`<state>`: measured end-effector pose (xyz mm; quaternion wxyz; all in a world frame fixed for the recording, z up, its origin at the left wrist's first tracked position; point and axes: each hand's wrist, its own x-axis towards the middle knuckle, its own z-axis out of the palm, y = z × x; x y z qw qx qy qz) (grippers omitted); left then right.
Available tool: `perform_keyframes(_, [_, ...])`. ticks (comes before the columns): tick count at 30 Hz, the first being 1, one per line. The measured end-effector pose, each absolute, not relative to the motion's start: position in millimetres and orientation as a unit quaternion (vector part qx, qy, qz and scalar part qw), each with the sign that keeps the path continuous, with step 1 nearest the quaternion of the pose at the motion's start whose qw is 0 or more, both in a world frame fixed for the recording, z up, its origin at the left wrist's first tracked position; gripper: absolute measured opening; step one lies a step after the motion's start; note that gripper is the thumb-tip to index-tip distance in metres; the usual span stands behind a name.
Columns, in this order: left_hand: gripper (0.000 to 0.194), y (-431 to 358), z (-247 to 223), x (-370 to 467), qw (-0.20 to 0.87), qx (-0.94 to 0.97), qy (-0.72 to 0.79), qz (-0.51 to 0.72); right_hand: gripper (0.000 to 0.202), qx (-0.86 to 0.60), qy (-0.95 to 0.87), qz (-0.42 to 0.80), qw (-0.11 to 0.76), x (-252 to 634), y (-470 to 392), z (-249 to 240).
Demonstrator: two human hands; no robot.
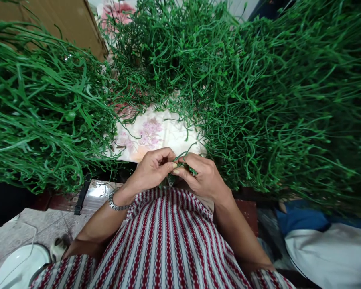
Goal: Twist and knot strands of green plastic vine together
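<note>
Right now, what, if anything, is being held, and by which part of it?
The left hand and right hand pinch a small green plastic-looking piece between their fingertips; which part they grip is hidden.

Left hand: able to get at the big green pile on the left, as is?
Probably yes. The left hand is pinching green strands together with the right hand, so its fingers are occupied, but nothing visible blocks its way to the left pile.
</note>
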<state>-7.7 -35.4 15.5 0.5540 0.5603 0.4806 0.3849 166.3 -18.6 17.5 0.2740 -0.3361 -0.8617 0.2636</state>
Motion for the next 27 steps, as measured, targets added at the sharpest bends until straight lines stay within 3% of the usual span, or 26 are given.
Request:
perform_keyframes(9, [0.013,-35,20,-11,0.445,0.707,0.491,0.247,0.023,-0.356,-0.906,0.15,0.176,170,-22,19])
perform_keyframes(14, [0.018,-39,18,-8,0.447,0.698,0.499,0.251,0.02,-0.382,-0.907,0.107,0.139,171,-26,26])
perform_keyframes(18, [0.023,-42,17,-10,0.501,0.668,0.458,0.303,0.025,-0.331,-0.879,0.279,0.2,173,-24,22])
perform_keyframes(21, [0.028,-42,14,-14,0.63,0.612,0.358,0.318,0.033,-0.229,-0.819,0.46,0.256,173,-21,17])
perform_keyframes(27, [0.025,-40,7,-13,0.796,0.439,0.262,0.324,0.026,-0.166,-0.714,0.631,0.253,175,-20,13])
